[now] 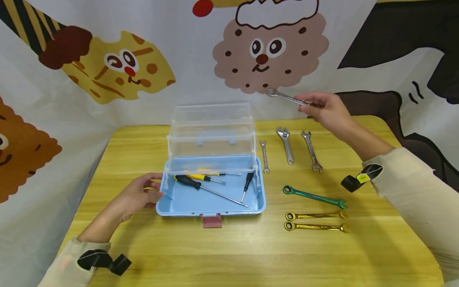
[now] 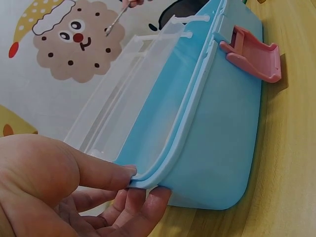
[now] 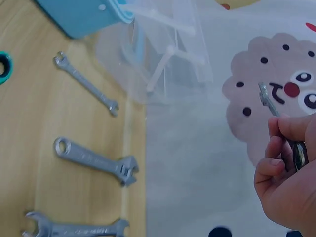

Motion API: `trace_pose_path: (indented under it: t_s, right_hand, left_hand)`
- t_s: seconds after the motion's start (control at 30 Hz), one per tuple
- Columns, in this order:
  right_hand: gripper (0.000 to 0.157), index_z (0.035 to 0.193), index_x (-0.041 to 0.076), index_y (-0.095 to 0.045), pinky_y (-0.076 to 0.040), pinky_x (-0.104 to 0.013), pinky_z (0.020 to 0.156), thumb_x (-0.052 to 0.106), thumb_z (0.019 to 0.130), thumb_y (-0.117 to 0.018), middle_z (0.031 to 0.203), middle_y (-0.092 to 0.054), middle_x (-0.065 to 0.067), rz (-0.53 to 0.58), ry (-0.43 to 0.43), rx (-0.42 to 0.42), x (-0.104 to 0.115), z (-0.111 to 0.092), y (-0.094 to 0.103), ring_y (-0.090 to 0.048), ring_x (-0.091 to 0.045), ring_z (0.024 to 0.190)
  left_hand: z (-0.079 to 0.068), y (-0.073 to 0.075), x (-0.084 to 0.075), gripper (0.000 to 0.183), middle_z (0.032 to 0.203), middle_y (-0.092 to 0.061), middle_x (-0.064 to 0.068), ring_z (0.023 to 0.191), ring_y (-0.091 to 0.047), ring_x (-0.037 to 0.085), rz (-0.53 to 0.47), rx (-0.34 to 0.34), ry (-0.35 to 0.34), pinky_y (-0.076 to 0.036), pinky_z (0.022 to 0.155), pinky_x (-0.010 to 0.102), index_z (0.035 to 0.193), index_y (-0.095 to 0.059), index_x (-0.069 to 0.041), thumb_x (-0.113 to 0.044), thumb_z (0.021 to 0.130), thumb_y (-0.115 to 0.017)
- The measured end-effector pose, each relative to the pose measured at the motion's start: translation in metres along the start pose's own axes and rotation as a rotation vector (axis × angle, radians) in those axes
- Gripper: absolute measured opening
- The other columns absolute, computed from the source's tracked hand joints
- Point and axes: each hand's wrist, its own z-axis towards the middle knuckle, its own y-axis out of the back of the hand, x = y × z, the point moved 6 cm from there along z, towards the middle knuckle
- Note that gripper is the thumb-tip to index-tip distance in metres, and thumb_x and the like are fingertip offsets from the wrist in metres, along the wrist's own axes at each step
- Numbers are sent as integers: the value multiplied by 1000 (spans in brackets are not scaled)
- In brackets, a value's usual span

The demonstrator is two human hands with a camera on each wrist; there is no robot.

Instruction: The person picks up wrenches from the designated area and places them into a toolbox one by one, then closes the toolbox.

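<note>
My right hand [image 1: 328, 111] is raised above the table's far right part, pinching a silver wrench [image 1: 285, 97] between thumb and fingers. The wrench's open-ended head points left, and my palm partly hides its other end. My left hand [image 2: 94, 192] grips the left end of a light blue toolbox [image 2: 212, 133], thumb on the rim and fingers beneath it. The toolbox stands open with its clear lid and trays [image 1: 211, 139] folded back. Inside lie a long black screwdriver [image 1: 190, 182], yellow-handled screwdrivers [image 1: 197, 176] and a small black screwdriver [image 1: 248, 181].
Right of the toolbox lie a small wrench [image 1: 264, 157], an adjustable wrench [image 1: 285, 145] and a double open-ended wrench [image 1: 312, 151]. Nearer are a green wrench [image 1: 315, 196] and two gold wrenches [image 1: 317, 215]. A pink latch [image 1: 211, 221] juts from the toolbox front. A cartoon-printed cloth [image 1: 193, 71] hangs behind.
</note>
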Motion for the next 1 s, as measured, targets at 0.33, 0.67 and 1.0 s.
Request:
trace_pose_path:
  t_s: [0.33,0.67,1.0]
  right_hand:
    - [33,136,11,-64,-40,-23,66,22,104,-60,110,-66,-2,-41,5,95,35,30,-36,-48,-17,85]
    - [31,134,9,-65,-39,-21,61,15,104,-61,106,-66,-1,-50,62,236,64,67,-87,-49,-14,81]
    - [32,133,6,-65,-49,-33,88,10,102,-62,124,-68,-16,-54,43,349,77,91,-132,-62,-23,110]
  left_hand:
    - [1,1,0,60,120,-49,22,95,-59,29,4,3,-3,-59,74,37,151,-31,8,1,99,-60]
    - [2,2,3,60,118,-50,22,94,-59,29,4,1,-7,-59,73,37,151,-32,8,1,98,-61]
    - [3,1,3,59,116,-50,21,92,-60,28,-14,16,-20,-59,72,37,150,-31,8,2,99,-59]
